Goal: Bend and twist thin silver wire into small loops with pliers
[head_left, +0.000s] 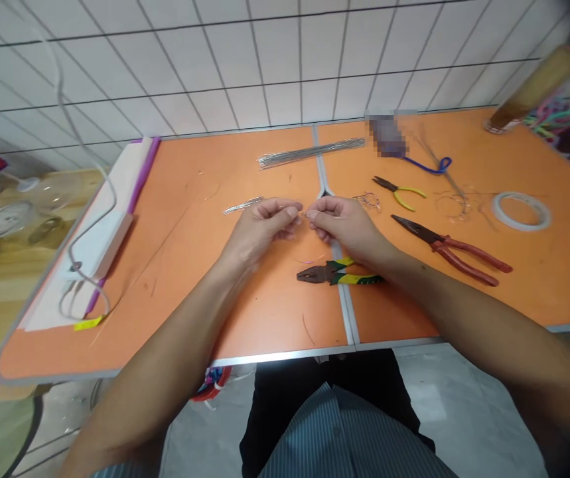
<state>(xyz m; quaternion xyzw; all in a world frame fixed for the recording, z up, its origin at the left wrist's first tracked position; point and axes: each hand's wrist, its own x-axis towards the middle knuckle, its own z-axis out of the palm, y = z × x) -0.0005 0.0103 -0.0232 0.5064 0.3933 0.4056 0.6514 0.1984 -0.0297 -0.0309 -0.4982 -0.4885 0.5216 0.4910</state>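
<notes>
A striped shirt [334,431] and black trousers [309,392] fill the bottom of the view, with both bare forearms reaching out over an orange table [275,318]. The left hand [262,229] and right hand [344,226] are held close together above the table's metal seam [342,299], their fingertips almost meeting and pinching a fine wire [304,214] between them (so thin that it barely shows). Just under the right hand lie yellow-green pliers [337,272], and red pliers [451,249] sit further right. Beyond those are small yellow pliers [397,192], a tangle of wire loops [367,201] and a roll of tape [521,211]. A long bundle of rods [309,153] lies near the table's far edge, and a short bundle [242,206] lies just left of the left hand. A blurred object [387,136] with a blue cord [427,166] sits by the far edge. On the left, a white board [95,245] with a purple edge lies under a grey cable [113,199]. A jar [538,86] and colored strands [558,116] sit at the far right, against a white tiled wall [265,66].
</notes>
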